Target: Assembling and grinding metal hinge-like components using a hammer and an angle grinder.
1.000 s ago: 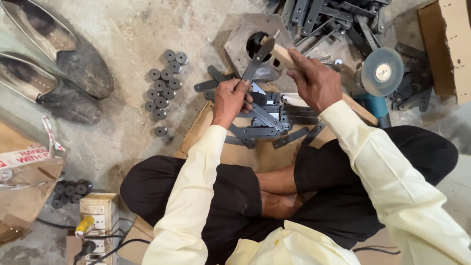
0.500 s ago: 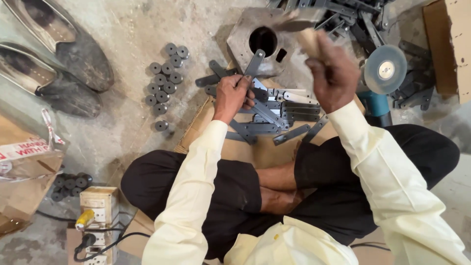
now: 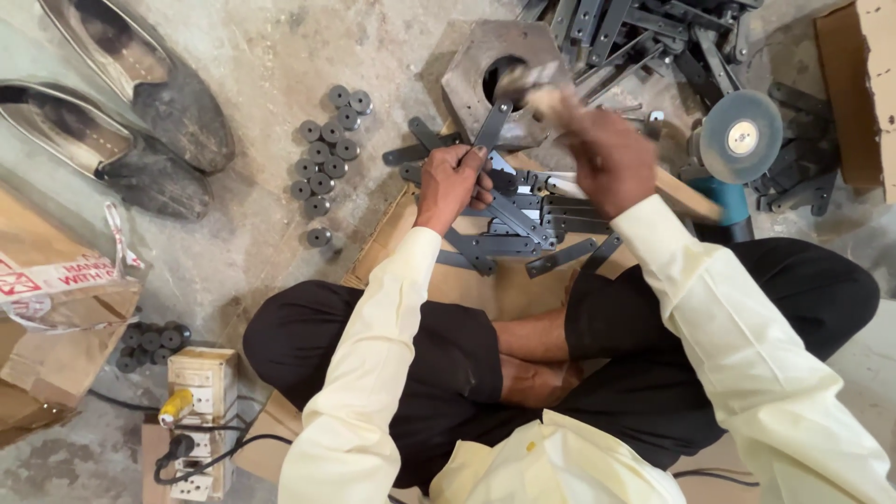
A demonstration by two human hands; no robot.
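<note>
My left hand point(image 3: 453, 182) grips a flat dark metal strip point(image 3: 492, 126) and holds its far end on a grey hexagonal steel block point(image 3: 467, 70) with a round hole. My right hand point(image 3: 602, 159) is closed on the wooden handle point(image 3: 686, 196) of a hammer. The hammer head point(image 3: 527, 89) is motion-blurred just above the block, close to the strip's tip. More flat strips point(image 3: 532, 229) lie piled on cardboard point(image 3: 392, 233) in front of my crossed legs.
Several small round metal discs point(image 3: 327, 154) lie left of the block, and two worn shoes point(image 3: 140, 65) lie farther left. An angle grinder point(image 3: 742, 135) rests at right beside a cardboard box point(image 3: 859, 84). Metal parts point(image 3: 644, 37) are heaped at top. A socket box point(image 3: 196, 401) sits lower left.
The hammer was down at the block, rose with my right hand, and now comes back down over the strip, blurred. My left hand keeps holding the strip in place.
</note>
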